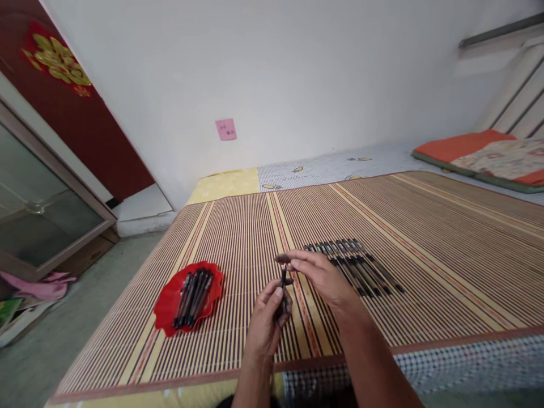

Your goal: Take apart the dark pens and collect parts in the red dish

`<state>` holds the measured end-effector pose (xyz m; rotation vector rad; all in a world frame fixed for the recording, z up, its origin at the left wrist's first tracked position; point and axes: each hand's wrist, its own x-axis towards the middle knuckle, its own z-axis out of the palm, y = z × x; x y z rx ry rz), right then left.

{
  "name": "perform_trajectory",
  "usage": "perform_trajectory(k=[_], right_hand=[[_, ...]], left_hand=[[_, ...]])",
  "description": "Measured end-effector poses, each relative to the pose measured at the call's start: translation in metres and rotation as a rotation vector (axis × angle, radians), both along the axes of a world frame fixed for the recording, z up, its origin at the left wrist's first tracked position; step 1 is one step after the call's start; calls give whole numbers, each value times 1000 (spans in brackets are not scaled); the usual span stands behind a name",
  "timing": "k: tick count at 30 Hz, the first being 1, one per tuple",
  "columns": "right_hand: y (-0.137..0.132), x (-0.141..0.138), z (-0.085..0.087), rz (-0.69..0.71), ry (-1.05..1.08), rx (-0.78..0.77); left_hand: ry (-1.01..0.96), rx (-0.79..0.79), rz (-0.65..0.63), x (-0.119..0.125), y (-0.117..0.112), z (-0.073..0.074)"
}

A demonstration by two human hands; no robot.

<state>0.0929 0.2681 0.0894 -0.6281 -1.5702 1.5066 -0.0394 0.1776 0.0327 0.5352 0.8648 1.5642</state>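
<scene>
My left hand [270, 311] is closed around a black pen [284, 276], held upright with its pale, narrow tip pointing up. At that tip are the bent fingers and thumb of my right hand [317, 275], drawn together. Whether a small part sits between them cannot be made out. Dark smudges mark the fingertips of both hands. To the left, a red scalloped plate [164, 306] carries a bundle of black pens [193, 297]. Right of my hands, several more black pens [361, 266] lie side by side in a slanted row, partly covered by my right hand.
Everything rests on a striped bamboo mat [238, 243] over a bed. A folded orange quilt [471, 146] lies at the far right. Behind the bed, a pink note [225, 129] sticks to the white wall. A glass-paned door [38, 192] stands at the left.
</scene>
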Motion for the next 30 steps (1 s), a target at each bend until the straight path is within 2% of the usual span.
perform_trajectory(k=[3, 8, 16, 20, 23, 27, 30], right_hand=[[1, -1, 1, 29, -32, 37], [2, -3, -6, 9, -29, 7], [2, -7, -7, -62, -48, -49], [6, -11, -15, -94, -81, 17], [7, -20, -24, -128, -164, 110], [5, -33, -30, -92, -316, 186], [7, -35, -36, -277, -672, 300]], left_hand=[[-8, -4, -5, 1, 0, 3], [-16, -17, 1, 3, -1, 7], [7, -19, 21, 4, -1, 1], [-54, -50, 131, 0, 2, 2], [-127, -83, 243, -5, 4, 4], [-134, -79, 281, -11, 6, 3], [-137, -50, 282, -15, 8, 1]])
